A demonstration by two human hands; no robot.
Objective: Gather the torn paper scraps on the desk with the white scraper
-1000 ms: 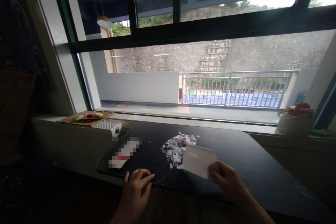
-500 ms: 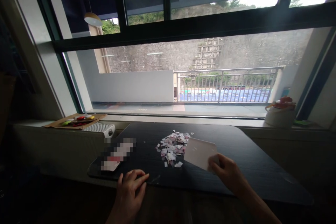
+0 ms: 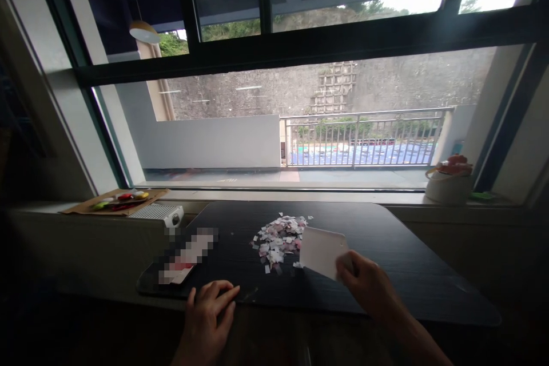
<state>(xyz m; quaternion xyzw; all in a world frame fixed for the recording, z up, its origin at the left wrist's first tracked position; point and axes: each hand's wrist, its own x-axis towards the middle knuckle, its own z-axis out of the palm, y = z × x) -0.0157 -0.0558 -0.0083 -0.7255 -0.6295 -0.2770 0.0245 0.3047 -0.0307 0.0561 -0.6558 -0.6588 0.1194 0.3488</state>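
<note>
Head view, looking down and forward over dark surface [image 3: 386, 240] set against wide window [image 3: 300, 97]. Progress, judged from the lie of things: paper scraps [image 3: 278, 237] mostly gathered into one loose heap near the middle, a few strays just off its near edge and far right corner, so gathering looks largely done with only stragglers left to bring in. Right hand [image 3: 364, 286] closed in a pinch grip on near right corner of white flat scraper card [image 3: 321, 250], card tilted with its left edge touching the heap's right side. Left hand [image 3: 210, 311] resting flat on near edge of the surface, fingers loosely spread, holding nothing. Heap itself: small squarish bits, white mixed with pink and grey, piled unevenly, thicker toward the far side. Blurred oblong item [image 3: 189, 254] lying left of the heap, apart from it. White device with grille [image 3: 158, 213] at far left beside the surface, brown cardboard tray with coloured pieces [image 3: 115, 201] just beyond it on the sill. White pot with red contents [image 3: 448, 183] on far right sill, well apart from the hands.
</note>
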